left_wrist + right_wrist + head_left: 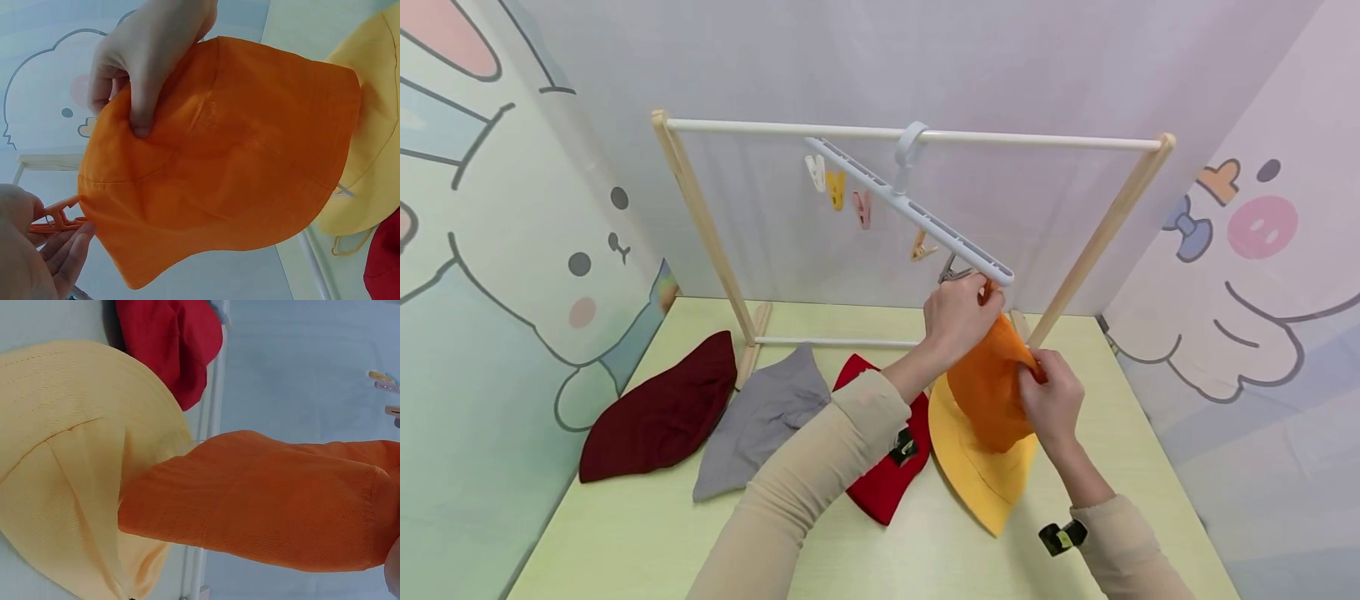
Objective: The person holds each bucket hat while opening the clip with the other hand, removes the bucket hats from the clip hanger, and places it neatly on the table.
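An orange bucket hat (pixel 992 392) hangs in the air under the right end of a white hanger (pixel 917 212). My right hand (pixel 1051 396) grips its side, thumb on the near face in the left wrist view. With its thumb and fingers, my left hand (pixel 961 312) pinches an orange clothespin (pixel 59 219) at the hat's edge. Whether the clothespin has bitten onto the fabric I cannot tell. Only a bit of the right hand (pixel 392 569) shows in the right wrist view, at the edge.
The hanger hooks over the white rail (pixel 775 127) of a wooden-legged rack; several clothespins (pixel 837 190) dangle from it. On the table lie a yellow hat (pixel 977 475), a red hat (pixel 880 492), a grey hat (pixel 760 417) and a maroon hat (pixel 662 412).
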Motion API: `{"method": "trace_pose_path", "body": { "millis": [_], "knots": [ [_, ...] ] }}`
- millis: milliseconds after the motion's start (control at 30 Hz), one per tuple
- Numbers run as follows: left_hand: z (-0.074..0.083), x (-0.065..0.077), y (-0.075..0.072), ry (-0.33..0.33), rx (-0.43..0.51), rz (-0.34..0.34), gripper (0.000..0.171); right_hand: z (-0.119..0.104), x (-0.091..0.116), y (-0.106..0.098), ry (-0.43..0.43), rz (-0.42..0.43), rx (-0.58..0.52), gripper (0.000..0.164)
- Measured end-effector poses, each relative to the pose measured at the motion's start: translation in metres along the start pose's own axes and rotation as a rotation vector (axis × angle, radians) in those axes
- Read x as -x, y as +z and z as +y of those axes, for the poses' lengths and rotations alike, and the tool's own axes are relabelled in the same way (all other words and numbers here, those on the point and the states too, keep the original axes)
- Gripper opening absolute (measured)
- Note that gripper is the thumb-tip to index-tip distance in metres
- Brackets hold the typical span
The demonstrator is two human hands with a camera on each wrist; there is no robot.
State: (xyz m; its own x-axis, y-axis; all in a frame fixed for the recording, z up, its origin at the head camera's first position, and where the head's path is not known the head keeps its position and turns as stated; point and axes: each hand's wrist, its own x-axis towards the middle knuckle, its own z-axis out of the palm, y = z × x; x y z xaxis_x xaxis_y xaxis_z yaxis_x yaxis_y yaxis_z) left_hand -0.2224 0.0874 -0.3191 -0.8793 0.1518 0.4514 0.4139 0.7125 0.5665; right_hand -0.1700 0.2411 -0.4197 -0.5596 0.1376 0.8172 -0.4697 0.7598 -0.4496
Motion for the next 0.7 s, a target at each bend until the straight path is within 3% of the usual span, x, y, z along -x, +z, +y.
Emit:
{"method": "trace_pose_path", "body": {
  "millis": [467,700],
  "knots": [
    [0.0,0.001,0.001,-0.014,-0.021,-0.02,0.026,0.0,-0.012,-0.008,0.078,0.029,0.014,0.005],
    [0.0,0.002,0.002,-0.013,-0.023,-0.021,0.022,0.002,-0.019,-0.015,0.068,0.022,0.052,0.006]
  ]
}}
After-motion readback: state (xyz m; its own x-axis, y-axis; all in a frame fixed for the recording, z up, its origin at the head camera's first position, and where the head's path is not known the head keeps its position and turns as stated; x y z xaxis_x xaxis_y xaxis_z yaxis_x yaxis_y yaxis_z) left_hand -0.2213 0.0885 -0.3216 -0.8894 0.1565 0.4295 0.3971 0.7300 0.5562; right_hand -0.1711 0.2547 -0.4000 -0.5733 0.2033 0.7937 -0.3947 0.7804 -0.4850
